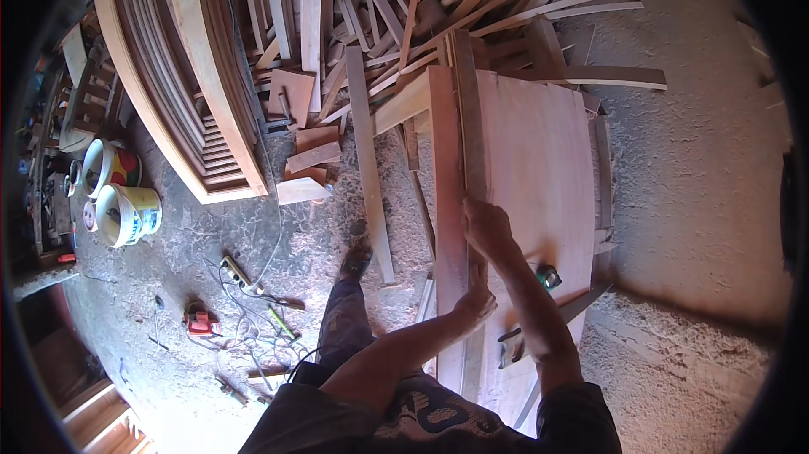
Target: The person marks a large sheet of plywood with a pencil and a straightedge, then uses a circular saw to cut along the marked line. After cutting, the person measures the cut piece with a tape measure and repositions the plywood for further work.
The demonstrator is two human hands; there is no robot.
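Observation:
A long narrow wooden board (468,130) lies lengthwise along the left side of a wooden workbench (539,142). My right hand (489,225) is closed on the board about midway along it, with its fingertips at the board's edge. Nearer to me, my left hand (477,301) grips the same board, its fingers partly hidden. On the bench to the right of my hands are a small green and black object (549,276) and what looks like a handsaw (511,349) with a dark blade.
Loose wood strips (396,16) are heaped beyond the bench. Louvred wooden frames (190,75) lean at far left, near white buckets (126,214). Cables, a power strip (242,275) and a red tool (202,323) lie on the dusty floor. A rough wall (691,184) stands right.

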